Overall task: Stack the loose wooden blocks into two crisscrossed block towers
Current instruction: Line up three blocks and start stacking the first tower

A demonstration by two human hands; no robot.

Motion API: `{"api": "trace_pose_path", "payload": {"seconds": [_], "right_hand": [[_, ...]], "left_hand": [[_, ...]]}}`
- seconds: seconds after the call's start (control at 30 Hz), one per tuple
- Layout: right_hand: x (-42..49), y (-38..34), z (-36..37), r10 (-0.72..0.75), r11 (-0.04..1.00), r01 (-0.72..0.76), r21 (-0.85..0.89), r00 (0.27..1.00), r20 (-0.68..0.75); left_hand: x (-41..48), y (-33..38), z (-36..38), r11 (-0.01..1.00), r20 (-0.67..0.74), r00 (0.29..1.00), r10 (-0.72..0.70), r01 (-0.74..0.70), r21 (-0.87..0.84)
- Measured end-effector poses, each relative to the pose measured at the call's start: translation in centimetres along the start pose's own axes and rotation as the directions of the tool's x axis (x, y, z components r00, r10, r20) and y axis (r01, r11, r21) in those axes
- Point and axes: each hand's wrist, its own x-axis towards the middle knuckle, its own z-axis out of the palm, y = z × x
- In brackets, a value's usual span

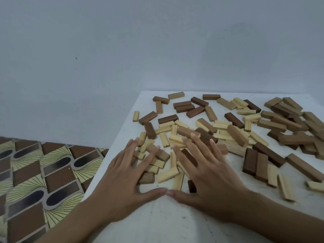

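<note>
A plain pale grey-blue wall (122, 50) fills the upper half of the view, and below it a white, lightly scuffed tabletop (157, 221) runs from the centre to the right edge, its far left corner showing near the middle of the frame, while to the left of the table lies a patterned floor covering in brown, cream and dark oval shapes (38, 176); nothing on the table serves as a box or tray, so the loose rectangular wooden blocks in dark brown, mid brown and pale yellow wood (219, 123) lie straight on the tabletop, scattered flat and overlapping at many angles with no tower standing, thickest in a heap toward the far right edge (294, 127), where mid-brown blocks lie piled over one another, and in a mixed cluster at the centre; near the right front a few dark and mid-brown blocks (256, 163) lie side by side, touching, with pale ones just beside them, and a single pale block (136, 116) sits apart near the table's left edge; the left hand (128, 183) rests palm down with fingers spread flat over pale and brown blocks at the near left of the cluster, gripping nothing, and the right hand (205, 179) lies likewise flat and splayed just beside it, a dark brown block (189, 157) showing between its fingers, the two thumb tips touching on the bare tabletop in front of the blocks, both hands covering part of the cluster
</note>
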Motion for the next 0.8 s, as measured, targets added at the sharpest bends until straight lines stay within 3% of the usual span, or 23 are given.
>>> {"api": "trace_pose_path", "payload": {"seconds": [0.47,0.8], "right_hand": [[3.7,1.7,-0.1,0.100,0.995,-0.103,0.019,0.989,0.105],[5.7,2.8,-0.5,0.112,0.993,-0.114,0.023,0.991,0.067]], "left_hand": [[5.9,-2.6,0.9,0.999,0.009,0.999,0.033,-0.033,-0.008],[9.1,-3.7,1.0,0.996,0.015,1.000,-0.010,0.011,-0.085]]}}
